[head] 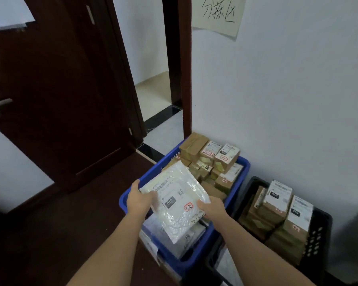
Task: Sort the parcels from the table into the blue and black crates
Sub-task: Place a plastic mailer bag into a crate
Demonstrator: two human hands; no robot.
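Left hand [138, 200], right hand [210, 208] pinching white mailer [178, 201] over blue crate [132, 193]; slick film, apparently edge-only grip, may slip and land crooked.

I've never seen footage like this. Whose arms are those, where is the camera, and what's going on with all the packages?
No machine here: a person wears a camera on the head, looking forward and down, so the two bare arms are their own. Both hands hold one white padded parcel: the left hand grips its left edge, the right hand its lower right corner. It is held above a blue crate on the floor, which holds brown cardboard boxes at the far end and white bags nearer. Beside it, to the right, a black crate holds more labelled boxes. A handwritten paper sign hangs on the wall beside a dark wooden door.
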